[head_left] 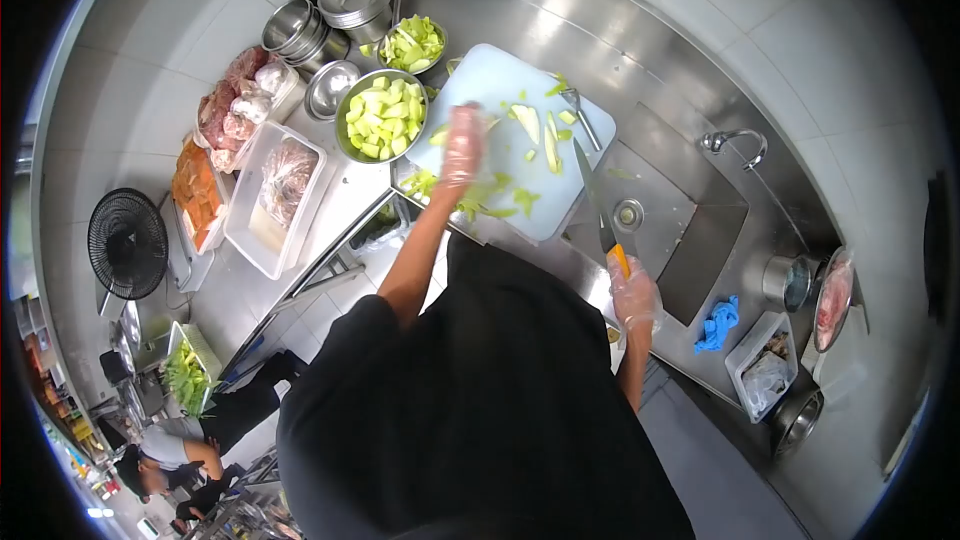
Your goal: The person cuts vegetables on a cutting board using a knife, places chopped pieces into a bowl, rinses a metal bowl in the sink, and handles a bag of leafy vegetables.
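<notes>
My right hand (632, 297), in a clear plastic glove, is wrapped round the orange handle of a long kitchen knife (597, 198). The blade points up and leftward, its tip over the right part of the white cutting board (505, 70). Over the board's left side is my gloved left hand (462, 148), smeared by motion, so its fingers cannot be made out. Pale green vegetable strips (552, 142) and a metal peeler (582, 120) lie on the board. Green peelings (480, 202) are scattered by its lower left edge. Just left stands a metal bowl (343, 130) of cut green vegetable chunks (385, 118).
Right of the board is a sink (690, 265) with a faucet (735, 148). A bowl of green trimmings (412, 45), stacked metal pots (355, 2) and a white tub (265, 240) with bagged food stand left. A blue cloth (718, 325) lies right. Another person (185, 445) is lower left.
</notes>
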`<state>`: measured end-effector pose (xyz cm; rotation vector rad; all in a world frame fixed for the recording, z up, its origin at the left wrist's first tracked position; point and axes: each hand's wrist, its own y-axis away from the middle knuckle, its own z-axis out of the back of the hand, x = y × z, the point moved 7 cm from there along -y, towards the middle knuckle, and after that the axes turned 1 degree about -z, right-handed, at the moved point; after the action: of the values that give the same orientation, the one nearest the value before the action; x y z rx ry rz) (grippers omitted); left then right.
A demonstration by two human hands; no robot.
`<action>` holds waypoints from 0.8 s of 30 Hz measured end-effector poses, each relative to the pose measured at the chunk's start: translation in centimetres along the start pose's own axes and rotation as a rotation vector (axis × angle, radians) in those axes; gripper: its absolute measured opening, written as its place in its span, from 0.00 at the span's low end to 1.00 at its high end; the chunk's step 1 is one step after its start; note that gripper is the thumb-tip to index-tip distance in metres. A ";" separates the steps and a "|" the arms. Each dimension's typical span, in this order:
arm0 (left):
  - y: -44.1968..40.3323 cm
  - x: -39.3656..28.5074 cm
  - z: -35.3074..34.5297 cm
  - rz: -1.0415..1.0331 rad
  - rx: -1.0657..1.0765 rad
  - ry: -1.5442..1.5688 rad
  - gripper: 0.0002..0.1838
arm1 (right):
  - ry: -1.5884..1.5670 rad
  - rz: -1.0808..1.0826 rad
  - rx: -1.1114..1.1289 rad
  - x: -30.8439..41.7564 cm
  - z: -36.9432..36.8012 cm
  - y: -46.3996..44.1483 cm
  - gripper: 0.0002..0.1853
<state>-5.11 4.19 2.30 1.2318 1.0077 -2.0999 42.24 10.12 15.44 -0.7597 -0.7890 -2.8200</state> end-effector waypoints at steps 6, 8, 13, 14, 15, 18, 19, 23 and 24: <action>-6.5 -7.1 12.8 -0.179 -0.136 -0.644 0.16 | 0.044 0.065 0.055 1.2 -1.2 -0.9 0.28; -6.4 -4.6 12.9 -0.101 -0.029 -0.641 0.16 | 0.071 0.116 0.048 1.4 -1.0 -1.2 0.28; -5.8 -5.8 10.1 -0.086 0.164 -0.691 0.17 | 0.026 0.128 0.039 1.8 -0.9 -1.6 0.28; -5.4 -5.3 9.8 -0.172 0.123 -0.827 0.16 | 0.020 0.126 0.032 1.7 -0.9 -1.5 0.28; -5.4 -5.0 10.3 -0.169 0.093 -0.757 0.14 | 0.012 0.124 0.025 1.6 -0.8 -1.5 0.28; -5.4 -6.9 11.3 -0.244 0.003 -0.690 0.12 | 0.022 0.107 -0.006 0.3 -1.2 -1.4 0.28; -5.5 -8.6 10.9 -0.321 -0.034 -0.731 0.13 | 0.018 0.106 -0.010 -0.1 -1.5 -1.7 0.28; -3.3 -8.3 4.6 -0.219 0.167 -0.605 0.13 | -0.009 0.019 0.000 -0.5 -0.7 -0.7 0.28; -1.5 -8.8 1.2 -0.260 0.274 -0.597 0.14 | -0.022 -0.010 0.005 -0.1 -0.3 -0.5 0.28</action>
<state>-2.72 4.54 11.01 0.5230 0.6434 -2.6434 42.09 10.40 15.00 -0.7894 -0.8044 -2.8220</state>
